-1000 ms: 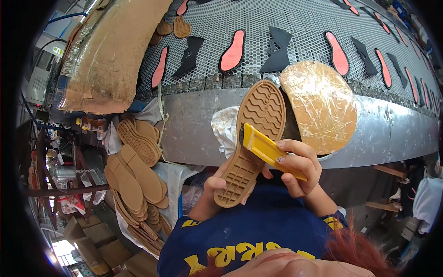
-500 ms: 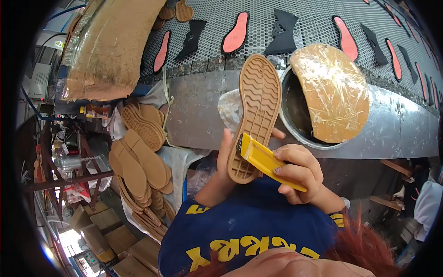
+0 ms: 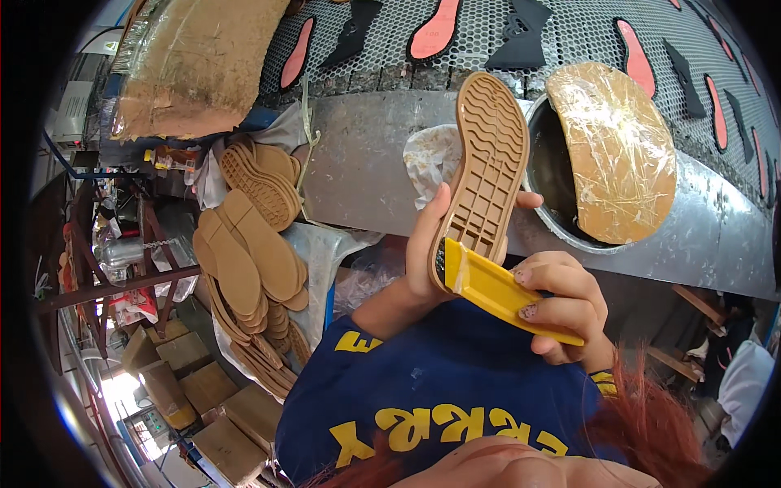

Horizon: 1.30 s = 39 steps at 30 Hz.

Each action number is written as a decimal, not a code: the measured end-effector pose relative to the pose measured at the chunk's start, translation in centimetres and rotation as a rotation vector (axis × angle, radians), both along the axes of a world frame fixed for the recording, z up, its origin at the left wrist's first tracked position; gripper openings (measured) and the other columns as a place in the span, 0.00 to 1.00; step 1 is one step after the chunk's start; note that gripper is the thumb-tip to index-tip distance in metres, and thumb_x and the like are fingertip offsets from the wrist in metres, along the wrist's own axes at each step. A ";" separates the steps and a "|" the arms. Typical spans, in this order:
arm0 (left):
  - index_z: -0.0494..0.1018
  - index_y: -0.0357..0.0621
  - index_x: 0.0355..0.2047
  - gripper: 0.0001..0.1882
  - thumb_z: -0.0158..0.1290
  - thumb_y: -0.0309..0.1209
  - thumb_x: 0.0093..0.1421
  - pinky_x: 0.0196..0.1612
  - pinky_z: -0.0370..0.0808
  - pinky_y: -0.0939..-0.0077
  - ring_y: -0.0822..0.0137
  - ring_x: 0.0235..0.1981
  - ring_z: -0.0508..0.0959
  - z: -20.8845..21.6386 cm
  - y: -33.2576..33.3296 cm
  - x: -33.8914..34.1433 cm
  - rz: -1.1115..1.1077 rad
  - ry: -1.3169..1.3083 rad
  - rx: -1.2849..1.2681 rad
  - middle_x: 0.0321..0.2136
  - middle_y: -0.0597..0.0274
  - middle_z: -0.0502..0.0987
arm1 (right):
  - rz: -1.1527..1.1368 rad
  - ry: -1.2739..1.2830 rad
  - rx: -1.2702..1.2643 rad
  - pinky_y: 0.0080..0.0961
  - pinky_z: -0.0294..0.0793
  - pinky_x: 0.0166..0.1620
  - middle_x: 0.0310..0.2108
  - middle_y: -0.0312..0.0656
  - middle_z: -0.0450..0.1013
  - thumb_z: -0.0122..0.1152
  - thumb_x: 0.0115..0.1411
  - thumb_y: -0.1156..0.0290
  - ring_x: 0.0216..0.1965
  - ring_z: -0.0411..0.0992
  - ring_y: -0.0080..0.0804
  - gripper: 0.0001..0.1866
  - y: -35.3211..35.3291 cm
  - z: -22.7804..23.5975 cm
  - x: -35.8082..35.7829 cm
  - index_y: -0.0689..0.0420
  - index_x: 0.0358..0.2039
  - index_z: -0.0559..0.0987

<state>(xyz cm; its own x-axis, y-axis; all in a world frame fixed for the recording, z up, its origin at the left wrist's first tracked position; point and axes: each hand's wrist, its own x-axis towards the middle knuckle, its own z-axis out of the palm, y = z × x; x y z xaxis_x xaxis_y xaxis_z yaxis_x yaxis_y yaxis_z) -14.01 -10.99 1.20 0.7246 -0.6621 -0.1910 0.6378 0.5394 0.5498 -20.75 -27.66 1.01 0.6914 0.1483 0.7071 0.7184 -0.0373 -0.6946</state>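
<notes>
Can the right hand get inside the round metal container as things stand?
Probably yes: the right hand, holding the yellow brush, is near the container, and the tan cover leaves the container's left side open.

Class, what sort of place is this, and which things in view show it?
Probably a shoe workshop or factory: a grooved sole is held up, more tan soles are piled at the left, and pink insoles lie spaced out on a grey mesh surface.

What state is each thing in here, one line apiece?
Shoe sole: in left hand, tread facing camera
Yellow brush: in right hand, bristles at the sole's lower end
Round pot: partly covered by a board
Tan soles: piled up
White sheet: crumpled
Pink insoles: lying on mesh
</notes>
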 end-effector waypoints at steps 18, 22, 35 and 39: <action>0.47 0.46 0.67 0.30 0.29 0.45 0.68 0.30 0.79 0.73 0.63 0.38 0.79 1.0 0.9 0.1 -0.047 0.335 -0.051 0.49 0.49 0.71 | 0.471 0.312 0.306 0.38 0.70 0.44 0.37 0.54 0.73 0.53 0.58 0.68 0.37 0.72 0.46 0.08 -2.2 -0.3 4.7 0.58 0.27 0.75; 0.45 0.48 0.67 0.30 0.29 0.46 0.68 0.12 0.74 0.76 0.63 0.20 0.77 0.4 1.1 0.3 -0.196 0.287 -0.106 0.44 0.50 0.72 | 0.550 0.291 0.267 0.36 0.69 0.41 0.33 0.52 0.75 0.51 0.60 0.68 0.34 0.71 0.43 0.08 -2.8 -0.2 6.2 0.56 0.26 0.75; 0.56 0.39 0.60 0.29 0.30 0.47 0.67 0.10 0.69 0.71 0.58 0.11 0.69 1.4 1.2 0.4 -0.168 0.212 0.082 0.30 0.43 0.74 | 0.675 0.224 0.237 0.25 0.66 0.37 0.37 0.51 0.77 0.51 0.63 0.70 0.33 0.69 0.30 0.07 -4.2 -0.5 7.3 0.57 0.30 0.77; 0.42 0.44 0.66 0.37 0.37 0.51 0.64 0.20 0.78 0.75 0.60 0.28 0.77 -0.4 2.4 0.4 -0.260 0.129 -0.127 0.47 0.44 0.69 | 0.558 0.067 0.343 0.25 0.66 0.33 0.41 0.52 0.75 0.48 0.65 0.70 0.31 0.69 0.30 0.07 -5.4 0.3 7.3 0.56 0.36 0.75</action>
<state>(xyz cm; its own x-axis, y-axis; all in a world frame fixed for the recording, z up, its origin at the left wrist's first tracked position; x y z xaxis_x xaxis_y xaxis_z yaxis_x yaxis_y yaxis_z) -13.57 -8.58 0.75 0.5028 -0.8467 -0.1742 0.8235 0.4079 0.3943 -13.44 -33.05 1.28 0.6199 0.2713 0.7363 0.5204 0.5601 -0.6445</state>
